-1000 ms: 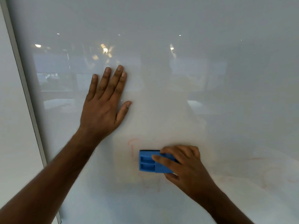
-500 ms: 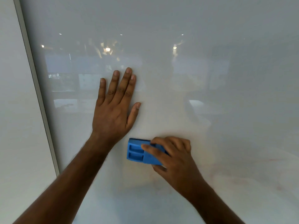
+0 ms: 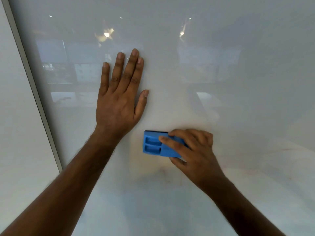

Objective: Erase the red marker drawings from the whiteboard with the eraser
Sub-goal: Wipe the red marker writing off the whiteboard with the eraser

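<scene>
My right hand [image 3: 192, 150] grips the blue eraser [image 3: 159, 145], long axis sideways, against the whiteboard [image 3: 238, 74]; faint red smudges [image 3: 163, 172] lie at six o'clock. My left hand [image 3: 119, 99] rests flat, fingers straight.

Illumination: bright, even, diffuse.
Glare: ceiling lamp reflections [image 3: 106, 34] on the glossy whiteboard [image 3: 238, 82]; faint mirrored room.
Shadows: soft, weak.
Blur: slight along the forearm edges.
Distortion: wide-angle; board frame [image 3: 34, 92] leans.

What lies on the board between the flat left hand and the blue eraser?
Only bare whiteboard shows in the head view between the left hand and the eraser.
</scene>
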A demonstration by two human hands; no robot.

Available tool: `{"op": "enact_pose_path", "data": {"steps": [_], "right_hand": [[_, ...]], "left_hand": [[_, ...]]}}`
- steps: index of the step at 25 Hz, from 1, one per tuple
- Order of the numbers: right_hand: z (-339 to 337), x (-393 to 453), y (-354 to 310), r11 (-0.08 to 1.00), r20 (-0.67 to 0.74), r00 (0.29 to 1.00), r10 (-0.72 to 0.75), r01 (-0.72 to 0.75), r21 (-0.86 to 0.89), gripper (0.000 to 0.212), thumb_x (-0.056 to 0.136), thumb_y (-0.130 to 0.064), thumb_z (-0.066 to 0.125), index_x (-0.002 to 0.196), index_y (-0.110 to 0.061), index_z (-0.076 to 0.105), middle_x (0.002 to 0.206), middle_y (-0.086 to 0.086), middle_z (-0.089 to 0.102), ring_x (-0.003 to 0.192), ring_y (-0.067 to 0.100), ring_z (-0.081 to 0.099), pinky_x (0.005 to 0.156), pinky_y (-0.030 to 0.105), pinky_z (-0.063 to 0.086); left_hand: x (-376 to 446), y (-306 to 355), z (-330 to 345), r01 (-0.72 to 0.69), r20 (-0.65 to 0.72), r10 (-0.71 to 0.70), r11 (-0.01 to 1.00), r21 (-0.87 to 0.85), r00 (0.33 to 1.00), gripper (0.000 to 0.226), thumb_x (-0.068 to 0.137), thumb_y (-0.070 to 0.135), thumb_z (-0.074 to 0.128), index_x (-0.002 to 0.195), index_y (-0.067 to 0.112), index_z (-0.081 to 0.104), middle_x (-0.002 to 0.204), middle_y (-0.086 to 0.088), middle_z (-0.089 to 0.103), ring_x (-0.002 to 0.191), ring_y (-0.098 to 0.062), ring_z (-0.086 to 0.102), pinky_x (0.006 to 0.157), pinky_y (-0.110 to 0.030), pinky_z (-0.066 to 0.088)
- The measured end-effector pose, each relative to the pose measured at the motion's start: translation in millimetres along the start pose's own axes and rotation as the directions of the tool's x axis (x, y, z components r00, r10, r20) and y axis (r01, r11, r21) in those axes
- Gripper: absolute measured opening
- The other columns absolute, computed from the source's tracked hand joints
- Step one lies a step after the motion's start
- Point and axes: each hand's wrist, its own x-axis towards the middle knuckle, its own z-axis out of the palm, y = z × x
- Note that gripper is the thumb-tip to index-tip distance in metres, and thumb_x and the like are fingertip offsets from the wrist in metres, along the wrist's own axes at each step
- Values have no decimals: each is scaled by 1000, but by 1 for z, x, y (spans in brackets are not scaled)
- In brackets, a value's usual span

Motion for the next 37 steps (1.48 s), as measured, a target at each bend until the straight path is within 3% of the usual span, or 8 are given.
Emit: {"op": "enact_pose_path", "data": {"steps": [3,7,12,15,24,26,32,37], "right_hand": [[13,-44,-5,984,120,978,-168,173,-37,56,92,-24,69,144,-42,54,138,-10,59,118,19,57,97,44,37],[7,-101,18,973,237,946,-222,231,-11,53,93,-23,67,140,-44,56,138,-13,60,124,15,52,102,40,31],[-12,-67,32,1000,98,995,-10,11,-9,67,77,-26,80,137,-42,56,134,-13,58,118,19,53,97,40,31],[0,-44,8,991,33,994,105,-107,80,65,80,-26,79,138,-42,56,135,-11,61,118,20,55,98,42,33],[11,-140,18,977,303,930,-209,214,17,51,97,-28,65,145,-43,53,142,-11,58,125,19,56,105,41,32],[-5,-136,35,982,272,946,-175,186,-18,51,96,-27,64,144,-43,55,140,-12,60,124,19,55,103,40,31],[-15,-65,33,993,33,992,120,-120,-8,63,84,-27,78,141,-43,54,135,-10,63,118,23,56,99,42,31],[7,-106,16,989,170,975,-145,143,23,52,97,-21,68,144,-41,57,139,-9,61,122,21,57,99,44,38]], "left_hand": [[-3,2,0,10,6,-10,1000,-7,1000,65,118,39,34,172,5,22,180,-15,21,167,-38,18,136,-56,9],[-9,4,1,25,11,-25,1000,9,1000,66,117,40,33,172,5,20,180,-16,20,167,-39,17,136,-57,10],[-14,6,2,38,-4,-38,999,12,999,66,117,40,33,171,4,22,179,-17,22,166,-41,19,135,-59,12],[-15,6,3,41,-4,-41,999,7,999,66,117,41,32,171,4,22,179,-18,22,166,-42,20,135,-59,12],[-19,6,3,41,-2,-41,999,33,999,68,117,41,33,171,3,19,179,-21,21,165,-44,19,134,-58,9],[-20,7,4,46,-2,-46,998,31,999,68,117,41,32,171,3,20,178,-21,22,165,-44,20,134,-58,9],[-21,8,4,51,-15,-51,998,26,999,67,117,39,33,171,2,21,177,-23,23,164,-47,21,134,-61,12],[-23,9,2,59,-5,-59,998,12,998,67,117,39,32,171,1,20,177,-24,23,163,-48,20,133,-62,11]]}}
